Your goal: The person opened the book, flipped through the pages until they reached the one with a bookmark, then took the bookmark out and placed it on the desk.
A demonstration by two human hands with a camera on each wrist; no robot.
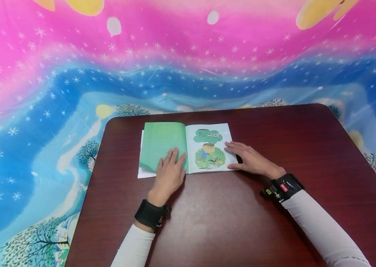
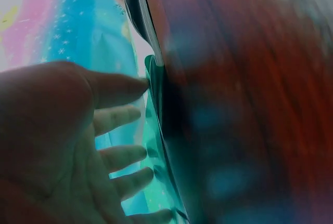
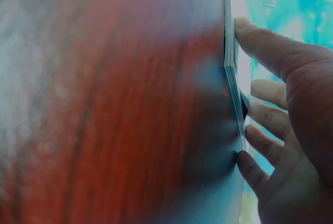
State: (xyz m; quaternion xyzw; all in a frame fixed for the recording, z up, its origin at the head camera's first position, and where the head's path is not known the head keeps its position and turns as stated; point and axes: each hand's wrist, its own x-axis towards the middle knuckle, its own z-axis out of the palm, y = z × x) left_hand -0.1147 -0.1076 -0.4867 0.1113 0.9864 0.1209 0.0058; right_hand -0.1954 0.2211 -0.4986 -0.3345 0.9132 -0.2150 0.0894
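Observation:
A thin picture book (image 1: 191, 148) lies open on the table. Its left page (image 1: 162, 139) is plain green with small marks; the white right page (image 1: 223, 129) carries a drawn child on green and a title in Chinese characters. My left hand (image 1: 169, 174) rests with spread fingers on the lower part of the green page near the fold. In the left wrist view its fingertips (image 2: 139, 153) touch that page. At the book's right edge is my right hand (image 1: 253, 159), fingers extended and thumb (image 3: 247, 26) on the lower right corner.
The dark reddish-brown table (image 1: 214, 215) has rounded far corners. Behind it and along its sides hangs a pink and blue cloth (image 1: 174, 44) with snowflakes and trees. Each wrist wears a black strap (image 1: 151, 214) with a small camera; both sleeves are white.

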